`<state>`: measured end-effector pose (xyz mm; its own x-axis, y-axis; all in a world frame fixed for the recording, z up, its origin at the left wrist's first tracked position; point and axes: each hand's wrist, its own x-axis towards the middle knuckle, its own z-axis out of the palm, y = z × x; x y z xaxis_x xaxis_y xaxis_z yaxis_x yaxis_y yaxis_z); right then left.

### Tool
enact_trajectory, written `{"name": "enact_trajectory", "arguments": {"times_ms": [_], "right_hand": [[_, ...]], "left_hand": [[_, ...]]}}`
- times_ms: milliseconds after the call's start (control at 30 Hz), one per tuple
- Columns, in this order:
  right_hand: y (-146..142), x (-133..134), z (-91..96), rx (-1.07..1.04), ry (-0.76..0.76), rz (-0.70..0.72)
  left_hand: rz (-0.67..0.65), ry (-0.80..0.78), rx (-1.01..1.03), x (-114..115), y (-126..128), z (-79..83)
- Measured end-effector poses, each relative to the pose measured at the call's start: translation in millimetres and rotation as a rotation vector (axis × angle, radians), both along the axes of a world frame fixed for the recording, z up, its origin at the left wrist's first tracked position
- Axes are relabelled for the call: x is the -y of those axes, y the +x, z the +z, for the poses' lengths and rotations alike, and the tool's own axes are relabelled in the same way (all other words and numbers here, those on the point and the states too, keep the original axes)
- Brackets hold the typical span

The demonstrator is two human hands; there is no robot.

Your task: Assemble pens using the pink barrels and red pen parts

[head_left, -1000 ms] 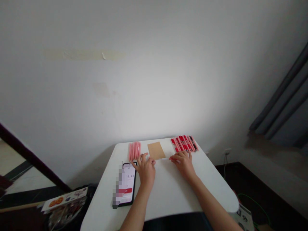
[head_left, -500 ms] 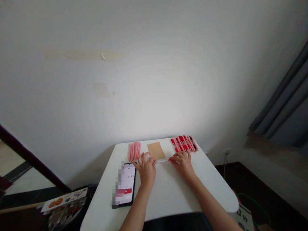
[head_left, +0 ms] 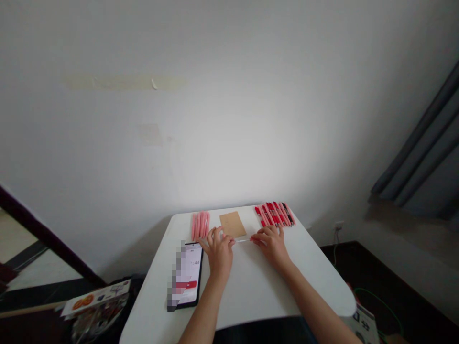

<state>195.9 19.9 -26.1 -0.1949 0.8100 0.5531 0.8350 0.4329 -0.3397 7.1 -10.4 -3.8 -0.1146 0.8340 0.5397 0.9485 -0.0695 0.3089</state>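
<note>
A thin whitish rod (head_left: 244, 240) stretches level between my two hands, just in front of a brown paper square (head_left: 233, 224). My left hand (head_left: 219, 253) pinches its left end between thumb and finger, the other fingers curved. At the right end, the fingertips of my right hand (head_left: 271, 246) are closed on the same rod. The exact kind of rod is too small to make out. Several pink pen-like sticks (head_left: 200, 225) lie side by side beyond my left hand. Past my right hand is a row of red, pink and black pens (head_left: 275, 214).
A phone (head_left: 190, 274) with a lit screen lies left of my left forearm on the white table (head_left: 258, 296). The wall (head_left: 229, 119) rises right behind the table. A bag with a printed box (head_left: 98, 296) stands low at the left; a grey curtain (head_left: 423, 157) hangs at the right.
Both hands stay nearly where they were, still on the rod, with only a tiny shift of the fingers. The digits on the phone screen have changed.
</note>
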Motion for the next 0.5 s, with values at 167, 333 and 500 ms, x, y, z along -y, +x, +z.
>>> {"name": "enact_trajectory", "arguments": {"times_ms": [167, 333, 500], "right_hand": [[-2.5, 2.4, 0.8, 0.007, 0.015, 0.023], [-3.5, 3.5, 2.4, -0.014, 0.008, 0.035], [-1.4, 0.5, 0.0, -0.043, -0.010, 0.011]], "left_hand": [[-0.065, 0.025, -0.017, -0.7, 1.9, -4.8], [-0.074, 0.029, -0.002, -1.8, 1.4, -6.9], [-0.049, 0.027, 0.044, -2.3, -2.9, -3.0]]}}
